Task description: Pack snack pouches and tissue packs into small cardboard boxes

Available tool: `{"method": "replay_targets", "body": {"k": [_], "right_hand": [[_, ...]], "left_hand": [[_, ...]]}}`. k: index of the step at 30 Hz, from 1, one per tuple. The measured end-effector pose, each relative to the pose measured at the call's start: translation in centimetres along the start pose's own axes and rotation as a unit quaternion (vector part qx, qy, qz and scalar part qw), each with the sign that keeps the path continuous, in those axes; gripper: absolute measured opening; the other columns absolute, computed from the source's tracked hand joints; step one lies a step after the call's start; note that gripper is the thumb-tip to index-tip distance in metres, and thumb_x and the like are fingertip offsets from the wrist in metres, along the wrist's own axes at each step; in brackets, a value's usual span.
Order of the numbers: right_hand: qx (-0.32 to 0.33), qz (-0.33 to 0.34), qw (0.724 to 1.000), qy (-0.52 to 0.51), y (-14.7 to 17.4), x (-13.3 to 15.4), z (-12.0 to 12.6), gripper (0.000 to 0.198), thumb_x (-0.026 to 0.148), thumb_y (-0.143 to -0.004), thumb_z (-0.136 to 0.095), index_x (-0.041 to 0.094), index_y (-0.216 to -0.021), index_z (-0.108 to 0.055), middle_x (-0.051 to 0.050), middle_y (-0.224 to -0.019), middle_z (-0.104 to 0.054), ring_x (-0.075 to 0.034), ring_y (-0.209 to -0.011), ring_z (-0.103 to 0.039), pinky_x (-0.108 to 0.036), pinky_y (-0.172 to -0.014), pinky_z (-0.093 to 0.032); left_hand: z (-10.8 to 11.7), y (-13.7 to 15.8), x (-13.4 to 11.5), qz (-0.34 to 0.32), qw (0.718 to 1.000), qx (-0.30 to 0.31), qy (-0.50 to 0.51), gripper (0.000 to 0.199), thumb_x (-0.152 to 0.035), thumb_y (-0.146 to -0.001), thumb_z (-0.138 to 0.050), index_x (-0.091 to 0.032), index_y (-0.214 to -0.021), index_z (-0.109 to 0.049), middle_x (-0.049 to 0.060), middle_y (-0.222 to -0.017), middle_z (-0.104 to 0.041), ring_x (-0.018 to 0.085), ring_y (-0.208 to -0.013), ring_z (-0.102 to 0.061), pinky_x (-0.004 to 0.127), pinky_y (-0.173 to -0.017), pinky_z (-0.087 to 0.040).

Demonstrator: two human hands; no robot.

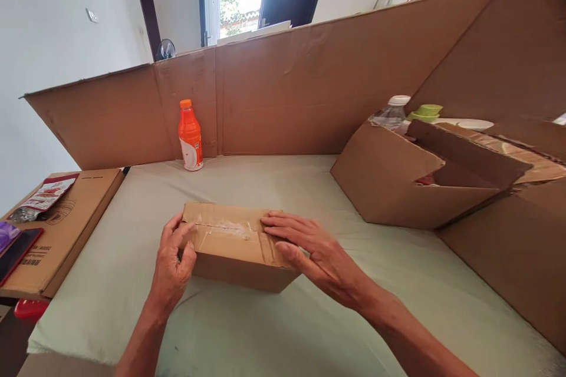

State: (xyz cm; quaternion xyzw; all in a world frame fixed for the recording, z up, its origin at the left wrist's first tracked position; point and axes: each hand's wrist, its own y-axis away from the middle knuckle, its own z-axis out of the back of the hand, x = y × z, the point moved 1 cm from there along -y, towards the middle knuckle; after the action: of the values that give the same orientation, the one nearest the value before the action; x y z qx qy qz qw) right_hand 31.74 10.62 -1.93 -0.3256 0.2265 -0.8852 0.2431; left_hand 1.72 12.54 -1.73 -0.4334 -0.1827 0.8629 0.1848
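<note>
A closed cardboard box (230, 250) with clear tape along its top seam sits on the light green cloth in front of me. At its left end my left hand (172, 259) grips the box, fingers bent over the edge and thumb on the near side. My right hand (312, 247) lies on the right end of the top, its fingers stretched out and the thumb apart from them. The box's far side and its underside are hidden.
An orange bottle (190, 141) stands near the cardboard wall (300, 88) at the back. To the right, an open cardboard carton (398, 182) leans beside a clear bottle (395, 111) and green containers (427, 112). A flat carton (88, 206) at left bears a pouch (48, 193).
</note>
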Motion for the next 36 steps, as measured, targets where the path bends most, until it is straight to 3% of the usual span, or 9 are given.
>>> {"method": "replay_targets", "body": {"k": [4,9,14,21,24,26,30,34,36], "right_hand": [[0.066,0.026,0.997,0.034,0.8,0.5,0.4,0.051,0.050,-0.100,-0.053,0.025,-0.144,-0.061,-0.014,-0.146,-0.060,-0.033,-0.141,-0.051,-0.057,-0.110,-0.047],[0.132,0.055,0.987,0.079,-0.6,0.2,0.8,0.065,0.055,-0.090,-0.067,0.027,-0.147,-0.057,-0.017,-0.159,-0.045,-0.039,-0.146,-0.042,-0.062,-0.112,-0.042],[0.181,0.053,0.981,0.042,-2.9,-1.3,0.2,0.073,0.066,-0.085,-0.068,0.024,-0.144,-0.059,-0.021,-0.163,-0.038,-0.041,-0.152,-0.030,-0.066,-0.118,-0.030],[0.169,0.042,0.985,0.012,-4.1,-0.6,0.2,0.070,0.050,-0.077,-0.083,0.020,-0.136,-0.064,-0.022,-0.157,-0.043,-0.035,-0.146,-0.039,-0.058,-0.117,-0.034],[0.158,0.028,0.987,0.026,-4.0,0.6,0.7,0.069,0.044,-0.072,-0.088,0.019,-0.132,-0.067,-0.021,-0.153,-0.046,-0.034,-0.142,-0.043,-0.055,-0.115,-0.037],[0.148,0.009,0.988,0.045,-3.3,1.4,1.3,0.067,0.042,-0.071,-0.088,0.021,-0.131,-0.068,-0.020,-0.152,-0.048,-0.034,-0.138,-0.046,-0.055,-0.112,-0.040],[0.115,-0.065,0.987,0.094,0.4,1.8,3.5,0.064,0.042,-0.075,-0.082,0.022,-0.134,-0.066,-0.020,-0.151,-0.049,-0.037,-0.137,-0.048,-0.059,-0.110,-0.041],[0.049,-0.169,0.970,0.167,5.9,-0.3,6.6,0.055,0.053,-0.083,-0.070,0.027,-0.131,-0.068,-0.016,-0.153,-0.050,-0.038,-0.137,-0.048,-0.060,-0.108,-0.042],[0.007,-0.230,0.949,0.217,8.7,-1.7,8.2,0.054,0.057,-0.084,-0.065,0.029,-0.130,-0.069,-0.014,-0.151,-0.053,-0.038,-0.135,-0.050,-0.057,-0.103,-0.047]], "left_hand": [[-0.4,-0.1,0.0,-0.007,1.000,-0.002,-0.013,0.034,-0.020,-0.099,-0.042,-0.023,-0.118,-0.070,0.012,-0.147,-0.053,0.028,-0.139,-0.051,0.051,-0.111,-0.048],[-0.6,0.0,0.2,-0.015,0.999,-0.017,-0.028,0.035,-0.020,-0.099,-0.039,-0.021,-0.117,-0.069,0.013,-0.146,-0.054,0.028,-0.139,-0.052,0.050,-0.111,-0.049],[-0.7,0.1,0.3,-0.016,0.999,-0.021,-0.040,0.036,-0.023,-0.101,-0.037,-0.022,-0.117,-0.070,0.013,-0.146,-0.053,0.027,-0.138,-0.053,0.050,-0.111,-0.049],[-0.6,-0.1,1.3,-0.024,0.999,-0.028,-0.015,0.036,-0.035,-0.105,-0.035,-0.024,-0.119,-0.066,0.013,-0.148,-0.050,0.031,-0.141,-0.048,0.057,-0.114,-0.043],[-0.8,0.0,1.8,-0.001,0.999,-0.038,0.019,0.036,-0.041,-0.106,-0.037,-0.027,-0.129,-0.059,0.012,-0.151,-0.049,0.031,-0.144,-0.045,0.059,-0.118,-0.038],[-1.0,0.5,2.0,0.042,0.998,-0.033,0.038,0.042,-0.045,-0.105,-0.040,-0.028,-0.142,-0.049,0.012,-0.154,-0.047,0.031,-0.144,-0.045,0.058,-0.118,-0.039],[-2.2,2.0,2.7,0.106,0.992,0.020,0.065,0.058,-0.050,-0.104,-0.042,-0.027,-0.156,-0.031,0.017,-0.152,-0.049,0.032,-0.136,-0.055,0.051,-0.104,-0.053],[-4.0,3.3,4.7,0.130,0.989,0.066,0.027,0.063,-0.054,-0.101,-0.044,-0.024,-0.155,-0.035,0.019,-0.149,-0.052,0.034,-0.129,-0.061,0.048,-0.088,-0.061],[-4.9,3.9,6.3,0.103,0.987,0.119,-0.006,0.061,-0.051,-0.098,-0.045,-0.021,-0.151,-0.043,0.018,-0.150,-0.053,0.035,-0.130,-0.061,0.050,-0.091,-0.060]]}}
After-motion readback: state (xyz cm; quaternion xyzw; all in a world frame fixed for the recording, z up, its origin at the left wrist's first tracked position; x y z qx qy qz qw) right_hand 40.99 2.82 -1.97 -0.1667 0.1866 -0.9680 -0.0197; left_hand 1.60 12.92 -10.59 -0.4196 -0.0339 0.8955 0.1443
